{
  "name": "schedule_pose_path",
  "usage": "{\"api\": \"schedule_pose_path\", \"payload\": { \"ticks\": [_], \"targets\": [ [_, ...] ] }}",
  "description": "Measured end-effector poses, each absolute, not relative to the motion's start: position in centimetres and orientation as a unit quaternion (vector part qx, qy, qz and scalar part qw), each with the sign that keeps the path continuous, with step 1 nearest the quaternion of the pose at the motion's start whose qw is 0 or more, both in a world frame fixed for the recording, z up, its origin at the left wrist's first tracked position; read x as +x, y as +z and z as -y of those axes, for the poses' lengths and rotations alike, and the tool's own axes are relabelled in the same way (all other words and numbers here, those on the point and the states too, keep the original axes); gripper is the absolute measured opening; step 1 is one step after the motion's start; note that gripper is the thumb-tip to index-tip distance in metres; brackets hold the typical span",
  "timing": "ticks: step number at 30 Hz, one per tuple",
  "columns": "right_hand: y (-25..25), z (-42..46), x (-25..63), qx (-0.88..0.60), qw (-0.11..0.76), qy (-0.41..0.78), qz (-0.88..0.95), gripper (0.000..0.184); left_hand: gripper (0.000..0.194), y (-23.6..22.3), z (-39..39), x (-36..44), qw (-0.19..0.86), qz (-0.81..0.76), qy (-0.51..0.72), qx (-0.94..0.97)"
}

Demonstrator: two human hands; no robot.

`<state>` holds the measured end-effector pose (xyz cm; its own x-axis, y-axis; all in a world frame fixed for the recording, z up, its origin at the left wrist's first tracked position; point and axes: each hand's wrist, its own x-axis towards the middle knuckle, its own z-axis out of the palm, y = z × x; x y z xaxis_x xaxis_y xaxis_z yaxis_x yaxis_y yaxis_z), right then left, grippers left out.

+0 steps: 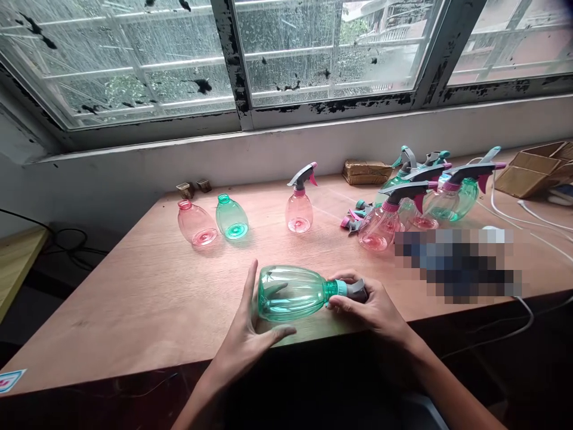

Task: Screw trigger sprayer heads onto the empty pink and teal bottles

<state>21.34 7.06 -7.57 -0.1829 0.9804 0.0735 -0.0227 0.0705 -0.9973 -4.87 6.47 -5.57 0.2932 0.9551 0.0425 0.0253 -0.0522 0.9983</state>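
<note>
While the right hand (369,301) gripped the gray and teal spray top (351,289), the green bottle (293,292) lay on its side above the near edge of the table (134,304). The left hand (250,325) was open, with its fingers spread around the bottle's bottom. Farther off stood a pink bottle (197,224) and a small green bottle (231,216) on the left, a pink spray bottle (299,210) in the middle, and a bunch of spray bottles (380,227) on the right.
</note>
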Motion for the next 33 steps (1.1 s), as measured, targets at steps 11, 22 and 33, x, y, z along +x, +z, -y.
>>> {"api": "schedule_pose_path", "payload": {
  "ticks": [11, 22, 33],
  "targets": [
    [-7.9, -7.3, 21.5, -0.439, 0.478, 0.517, 0.557, 0.037, 0.103, -5.6, -6.5, -4.6, 0.502, -0.425, 0.423, 0.623],
    [-7.6, -7.2, 21.6, -0.446, 0.471, 0.522, 0.554, 0.039, 0.102, -6.0, -6.5, -4.7, 0.493, -0.421, 0.41, 0.641],
    [-7.9, -7.3, 21.7, -0.448, 0.466, 0.527, 0.552, 0.039, 0.111, -5.9, -6.3, -4.6, 0.499, -0.432, 0.414, 0.627]
  ]
}}
